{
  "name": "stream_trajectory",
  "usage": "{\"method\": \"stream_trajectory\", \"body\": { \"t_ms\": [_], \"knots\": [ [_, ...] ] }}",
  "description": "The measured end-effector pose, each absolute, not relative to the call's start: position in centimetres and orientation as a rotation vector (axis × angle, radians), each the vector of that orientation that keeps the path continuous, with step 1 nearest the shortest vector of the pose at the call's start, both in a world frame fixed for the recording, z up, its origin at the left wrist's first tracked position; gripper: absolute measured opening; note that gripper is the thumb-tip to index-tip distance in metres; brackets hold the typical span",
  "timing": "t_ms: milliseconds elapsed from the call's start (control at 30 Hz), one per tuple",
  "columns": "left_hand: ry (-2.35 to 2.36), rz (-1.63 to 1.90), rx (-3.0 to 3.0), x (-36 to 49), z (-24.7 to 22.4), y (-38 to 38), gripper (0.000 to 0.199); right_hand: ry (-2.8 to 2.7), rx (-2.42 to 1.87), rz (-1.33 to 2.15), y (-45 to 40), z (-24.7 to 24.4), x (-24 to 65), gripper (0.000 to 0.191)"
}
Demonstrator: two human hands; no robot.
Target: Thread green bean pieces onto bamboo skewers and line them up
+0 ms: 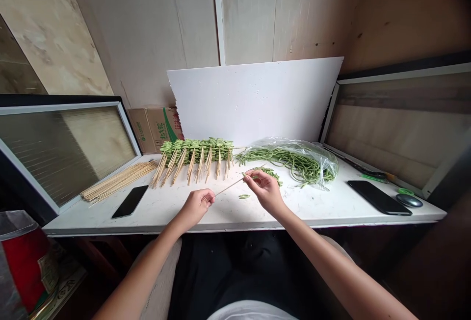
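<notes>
My left hand [197, 204] is closed around one end of a thin bamboo skewer [228, 187], which slants up to the right. At its other end, my right hand [265, 190] pinches a short piece of green bean [244, 174] between thumb and fingers; whether the tip has pierced it I cannot tell. On the table below lie a few cut bean pieces [244, 196]. Behind my right hand is a small pile of cut beans [275, 174], partly hidden by the fingers. Finished bean skewers [198, 146] are stacked in a row at the back, their sticks pointing toward me.
Loose bamboo skewers [119, 180] and a black phone [130, 202] lie on the left. Long green beans [283, 156] spill from a clear plastic bag [329, 165]. Another phone [379, 197] and a mouse [409, 200] sit right. A white board [257, 99] stands behind the table [294, 212].
</notes>
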State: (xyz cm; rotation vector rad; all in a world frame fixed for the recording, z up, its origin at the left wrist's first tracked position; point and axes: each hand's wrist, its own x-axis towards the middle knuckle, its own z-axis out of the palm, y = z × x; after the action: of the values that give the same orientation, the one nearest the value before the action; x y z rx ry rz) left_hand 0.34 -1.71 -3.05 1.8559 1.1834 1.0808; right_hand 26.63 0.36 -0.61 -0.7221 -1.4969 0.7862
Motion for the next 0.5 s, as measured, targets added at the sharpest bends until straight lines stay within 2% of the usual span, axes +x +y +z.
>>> {"method": "stream_trajectory", "body": {
  "t_ms": [233, 500],
  "knots": [
    [1.025, 0.907, 1.635, 0.8, -4.1, -1.5, 0.047, -1.659, -0.716, 0.719, 0.2, -0.4, 26.8, 0.035],
    [1.005, 0.812, 1.657, 1.6, -3.4, -2.4, 0.050, -1.813, -0.696, 0.629, -0.4, -0.9, 26.1, 0.029]
  ]
}}
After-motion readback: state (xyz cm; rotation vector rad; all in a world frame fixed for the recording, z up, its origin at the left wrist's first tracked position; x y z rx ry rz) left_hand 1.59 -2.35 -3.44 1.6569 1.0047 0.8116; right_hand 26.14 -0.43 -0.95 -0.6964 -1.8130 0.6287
